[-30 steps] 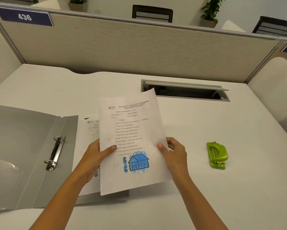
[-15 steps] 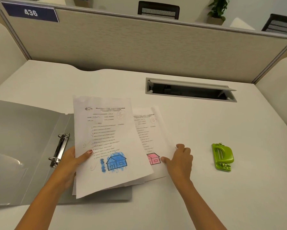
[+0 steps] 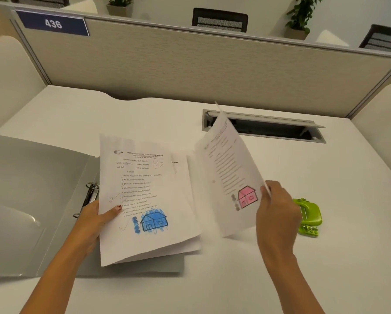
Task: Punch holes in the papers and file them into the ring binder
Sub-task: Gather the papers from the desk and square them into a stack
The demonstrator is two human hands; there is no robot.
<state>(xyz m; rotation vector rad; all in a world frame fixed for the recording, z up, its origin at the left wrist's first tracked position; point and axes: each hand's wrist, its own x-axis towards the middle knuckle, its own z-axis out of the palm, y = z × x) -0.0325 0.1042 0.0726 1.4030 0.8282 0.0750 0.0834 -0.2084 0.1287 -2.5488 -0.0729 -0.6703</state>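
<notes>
My left hand (image 3: 95,219) holds a sheaf of papers by its left edge, thumb on top; the top sheet (image 3: 144,198) shows a blue house drawing. My right hand (image 3: 277,209) pinches the right edge of a single sheet with a pink house (image 3: 229,177) and lifts it tilted off the desk. An open grey ring binder (image 3: 31,200) lies at the left, its metal rings (image 3: 89,197) just left of the sheaf. A green hole punch (image 3: 310,219) sits on the desk right of my right hand.
A white desk (image 3: 212,279) is bounded by a beige partition (image 3: 201,64) at the back. A recessed cable tray with an open lid (image 3: 269,128) lies behind the raised sheet. Chairs and potted plants stand beyond the partition.
The pink-house sheet lay flat under my right hand half a second ago; now my right hand has lifted it, tilted up. My left hand keeps the blue-house sheaf over the binder.
</notes>
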